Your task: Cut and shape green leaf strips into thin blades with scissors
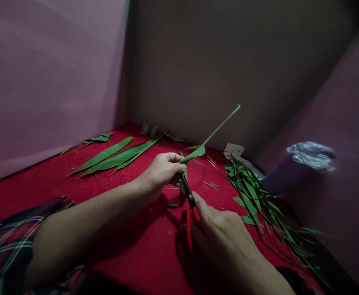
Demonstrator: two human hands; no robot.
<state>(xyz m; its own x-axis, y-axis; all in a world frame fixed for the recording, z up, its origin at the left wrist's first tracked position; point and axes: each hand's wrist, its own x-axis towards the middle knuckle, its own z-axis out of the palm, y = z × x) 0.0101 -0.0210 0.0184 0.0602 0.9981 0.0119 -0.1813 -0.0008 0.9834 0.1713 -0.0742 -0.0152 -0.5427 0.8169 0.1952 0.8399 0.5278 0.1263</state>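
Observation:
My left hand (162, 169) pinches the base of a long green leaf (213, 133) that rises up and to the right above the red cloth. My right hand (220, 229) grips red-handled scissors (189, 205), its fingers wrapped round the handles. The dark blades point up toward the leaf, right under my left fingers. Small green offcuts (211, 184) lie on the cloth just beyond the blades.
Several long flat leaves (114, 157) lie at the back left of the red cloth (44, 180). A pile of leafy twigs (259, 196) runs along the right side. A small paper card (233, 150) and a dark object topped with crumpled plastic (310, 155) sit at the right. Walls close in behind.

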